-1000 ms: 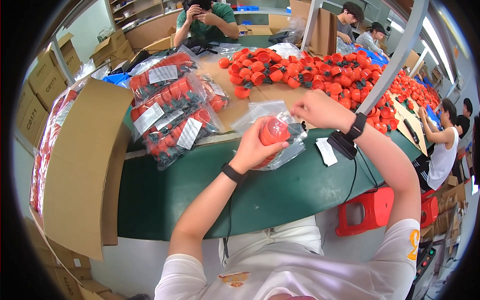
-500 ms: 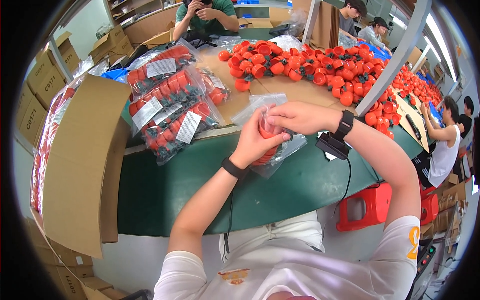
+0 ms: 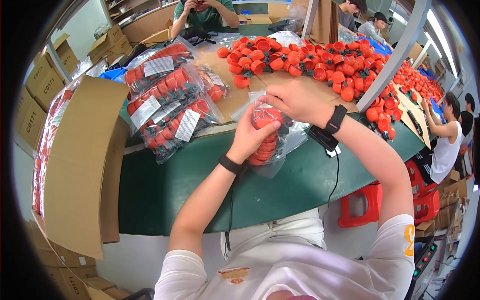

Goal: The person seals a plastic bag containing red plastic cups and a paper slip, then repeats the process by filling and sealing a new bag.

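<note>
A clear plastic bag (image 3: 266, 150) holds a stack of red cup-shaped parts with dark fittings, above the near edge of the green table. My left hand (image 3: 250, 134) is closed round the bag's left side, thumb across the front. At the bag's top edge, the fingers of my right hand (image 3: 292, 102) are pinched together on the plastic. Filled bags of the same red parts (image 3: 167, 95) lie stacked to the left, with white labels on them. Beyond my hands spreads a big heap of loose red cup-shaped parts (image 3: 310, 62).
An open cardboard box (image 3: 80, 160) stands at the left edge. A grey post (image 3: 395, 57) rises on the right. Red stools (image 3: 362, 205) are below the table. A person in green (image 3: 205, 17) sits opposite; other people work at the far right.
My right hand has drawn up from inside the bag's mouth to its top edge. More of the red parts in the bag now show. My left hand keeps its hold.
</note>
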`<state>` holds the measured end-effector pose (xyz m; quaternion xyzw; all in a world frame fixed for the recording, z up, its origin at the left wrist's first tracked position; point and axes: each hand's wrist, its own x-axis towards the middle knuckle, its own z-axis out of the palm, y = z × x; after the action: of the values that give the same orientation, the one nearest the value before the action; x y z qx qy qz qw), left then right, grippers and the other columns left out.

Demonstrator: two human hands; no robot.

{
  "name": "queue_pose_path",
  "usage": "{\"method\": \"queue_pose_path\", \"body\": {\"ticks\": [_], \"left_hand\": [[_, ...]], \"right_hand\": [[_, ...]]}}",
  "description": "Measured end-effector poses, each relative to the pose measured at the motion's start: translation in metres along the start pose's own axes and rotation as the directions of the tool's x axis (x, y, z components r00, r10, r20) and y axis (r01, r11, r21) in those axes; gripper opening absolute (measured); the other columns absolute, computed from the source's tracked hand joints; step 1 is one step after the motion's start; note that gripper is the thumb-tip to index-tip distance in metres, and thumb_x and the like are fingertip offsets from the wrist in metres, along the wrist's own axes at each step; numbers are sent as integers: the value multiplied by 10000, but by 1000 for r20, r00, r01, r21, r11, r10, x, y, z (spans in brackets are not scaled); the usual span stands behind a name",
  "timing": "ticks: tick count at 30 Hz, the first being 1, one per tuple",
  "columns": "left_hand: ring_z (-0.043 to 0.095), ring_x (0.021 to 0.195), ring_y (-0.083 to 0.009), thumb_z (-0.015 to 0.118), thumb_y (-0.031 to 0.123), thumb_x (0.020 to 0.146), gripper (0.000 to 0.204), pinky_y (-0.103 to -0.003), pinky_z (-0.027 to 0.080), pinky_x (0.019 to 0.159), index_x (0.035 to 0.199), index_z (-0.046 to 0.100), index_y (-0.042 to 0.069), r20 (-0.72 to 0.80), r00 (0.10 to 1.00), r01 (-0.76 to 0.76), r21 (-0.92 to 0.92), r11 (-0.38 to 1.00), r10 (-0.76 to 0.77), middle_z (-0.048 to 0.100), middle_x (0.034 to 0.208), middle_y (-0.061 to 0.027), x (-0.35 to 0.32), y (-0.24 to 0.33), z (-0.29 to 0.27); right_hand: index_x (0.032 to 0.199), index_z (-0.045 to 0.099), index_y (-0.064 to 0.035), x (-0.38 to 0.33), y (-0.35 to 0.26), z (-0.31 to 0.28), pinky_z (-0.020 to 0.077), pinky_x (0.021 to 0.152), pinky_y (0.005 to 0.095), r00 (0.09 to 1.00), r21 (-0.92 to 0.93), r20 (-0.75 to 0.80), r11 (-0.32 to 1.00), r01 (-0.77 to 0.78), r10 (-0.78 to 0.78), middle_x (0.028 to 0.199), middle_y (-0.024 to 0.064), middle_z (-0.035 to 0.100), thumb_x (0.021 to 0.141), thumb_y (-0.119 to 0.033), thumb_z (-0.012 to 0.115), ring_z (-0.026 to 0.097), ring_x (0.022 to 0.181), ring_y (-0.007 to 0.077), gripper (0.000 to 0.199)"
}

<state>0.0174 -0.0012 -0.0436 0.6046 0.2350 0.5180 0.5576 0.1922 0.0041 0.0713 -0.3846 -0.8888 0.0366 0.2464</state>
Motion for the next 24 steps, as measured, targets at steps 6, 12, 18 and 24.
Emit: {"method": "queue_pose_path", "body": {"ticks": [6,12,18,24], "left_hand": [[616,1135,-165,848,231,845,788,-327,489,1010,1455,420,-25,-39,999,-12,-5,1000,11,633,1237,-104,3,-13,-2],[602,1159,-167,819,163,865,749,-328,497,1003,1462,403,-15,9,1000,-26,-28,999,26,599,1288,-101,4,-8,-4],[643,1077,-160,810,151,877,772,-322,530,950,1486,367,-21,-23,995,89,-150,985,-94,632,1230,-112,6,1,-6],[643,1074,-158,814,219,879,790,-316,521,952,1490,374,-21,6,997,81,-70,994,-81,638,1221,-110,7,-2,-10]], "right_hand": [[910,671,-26,1,9,8,470,593,445,993,303,71,947,-108,90,702,169,651,1024,-348,576,619,623,353,355],[790,635,-3,-7,8,5,448,559,384,979,278,162,946,-163,121,616,135,591,1019,-381,601,570,555,246,443],[771,609,-17,-18,20,14,419,541,350,927,205,-337,974,-97,164,642,84,560,988,-382,663,531,572,182,428],[698,568,-14,-5,31,16,403,545,323,976,23,-196,996,-92,94,661,60,565,1013,-354,633,485,572,185,468]]}}
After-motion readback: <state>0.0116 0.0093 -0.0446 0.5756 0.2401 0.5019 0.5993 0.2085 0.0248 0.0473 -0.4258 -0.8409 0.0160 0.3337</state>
